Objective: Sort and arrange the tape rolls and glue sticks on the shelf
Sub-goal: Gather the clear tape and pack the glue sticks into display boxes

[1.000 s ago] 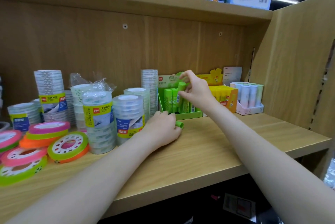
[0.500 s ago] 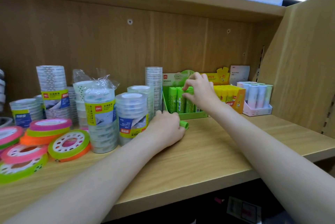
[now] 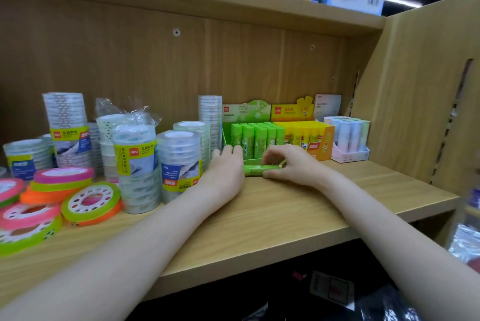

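A second ago my right hand (image 3: 293, 164) was up at the green cardboard display box (image 3: 249, 136), seating a stick among the others. It has since dropped to the wooden shelf (image 3: 285, 211) and now pinches the loose green glue stick (image 3: 259, 169) lying on its side just in front of that box. My left hand (image 3: 226, 167), which had been curled over that stick, has opened; its straight fingers rest against the stick's left end and the box front. I read this as a handover: one stick is filed, and this last stray looks next.

The green box holds upright green glue sticks packed in rows, and I can't see a free slot from here. Beside it, the yellow display box (image 3: 322, 144) is full of yellow sticks, and the pale pink tray (image 3: 350, 155) carries a few pastel ones. To the left stand wrapped stacks of clear tape rolls (image 3: 135, 162) and loose neon tape rolls (image 3: 91, 201), not yet tidied.
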